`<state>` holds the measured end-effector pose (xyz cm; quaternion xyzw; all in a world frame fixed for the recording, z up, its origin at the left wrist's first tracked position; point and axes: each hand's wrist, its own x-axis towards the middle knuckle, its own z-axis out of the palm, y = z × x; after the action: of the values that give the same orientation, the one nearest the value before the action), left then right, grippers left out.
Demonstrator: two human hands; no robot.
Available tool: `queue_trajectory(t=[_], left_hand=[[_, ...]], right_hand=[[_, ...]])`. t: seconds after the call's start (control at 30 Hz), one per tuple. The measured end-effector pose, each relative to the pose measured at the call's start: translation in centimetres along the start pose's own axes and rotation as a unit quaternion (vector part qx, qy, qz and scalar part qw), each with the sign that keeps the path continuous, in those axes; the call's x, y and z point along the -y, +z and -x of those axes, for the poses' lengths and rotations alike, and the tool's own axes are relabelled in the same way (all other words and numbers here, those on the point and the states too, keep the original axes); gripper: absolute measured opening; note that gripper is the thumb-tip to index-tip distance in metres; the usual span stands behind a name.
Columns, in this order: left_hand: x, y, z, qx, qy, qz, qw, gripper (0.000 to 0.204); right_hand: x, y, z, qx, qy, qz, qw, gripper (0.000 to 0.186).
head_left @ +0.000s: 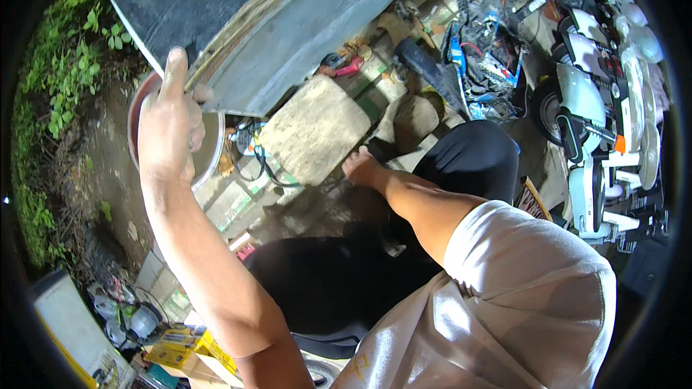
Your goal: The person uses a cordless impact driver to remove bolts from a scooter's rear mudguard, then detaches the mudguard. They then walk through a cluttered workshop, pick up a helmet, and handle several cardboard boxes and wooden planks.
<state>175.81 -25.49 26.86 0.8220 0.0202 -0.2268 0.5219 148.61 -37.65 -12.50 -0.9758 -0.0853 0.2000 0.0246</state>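
- Grey, weathered sheet metal makes up the big curved panel (317, 50) that fills the top of the view; it slants from upper left down toward the middle, and its lower edge shows a rusty, layered seam.
- Left hand (169, 119) is closed on that lower corner of the panel: the thumb points up along the edge and the fingers wrap round behind it, so the hold is a pinch over a thin rim.
- Just behind that hand sits a round metal basin (209, 151) with a reddish rim, half hidden by the wrist; whether the fingers also touch it I cannot tell.
- Right hand (360, 167) reaches down low, next to the near edge of a flat, rough stone slab (313, 130) lying on the ground under the panel. Its fingers are hidden, so I cannot tell whether it is open or gripping anything.
- Handling, as a judgement: the panel looks stiff, broad and fairly heavy for one hand, and likely to swing or twist if held by a single corner. The worn edge may be sharp and flaky, so a hold further along the rim, with the palm under a flat stretch, seems safer than fingertips on the seam.
- The slab looks dense and gritty, not slippery, and would probably need both hands under opposite edges.
- Around them: loose black cables (252, 166) near the basin, a pink tool (346, 68) on the ground, green plants (65, 72) at left, and pale scooters (591, 115) parked at right.
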Motion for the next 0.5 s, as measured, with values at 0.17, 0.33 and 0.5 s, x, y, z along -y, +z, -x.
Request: queue_trajectory(t=[0.17,0.33,0.5], left_hand=[[0.2,0.8,0.3,0.001,0.005,0.219,0.976,0.039],[0.0,1.2,0.2,0.046,0.036,0.417,0.907,0.033],[-1.7,0.4,0.4,0.105,0.129,0.484,0.859,0.03]], right_hand=[[1.9,-2.5,-0.4,0.037,-0.062,-0.096,0.993,0.024],[3.8,-11.3,1.3,0.057,-0.185,-0.036,0.98,0.036],[3.4,-25.1,2.2,0.175,-0.192,0.034,0.965,0.028]])
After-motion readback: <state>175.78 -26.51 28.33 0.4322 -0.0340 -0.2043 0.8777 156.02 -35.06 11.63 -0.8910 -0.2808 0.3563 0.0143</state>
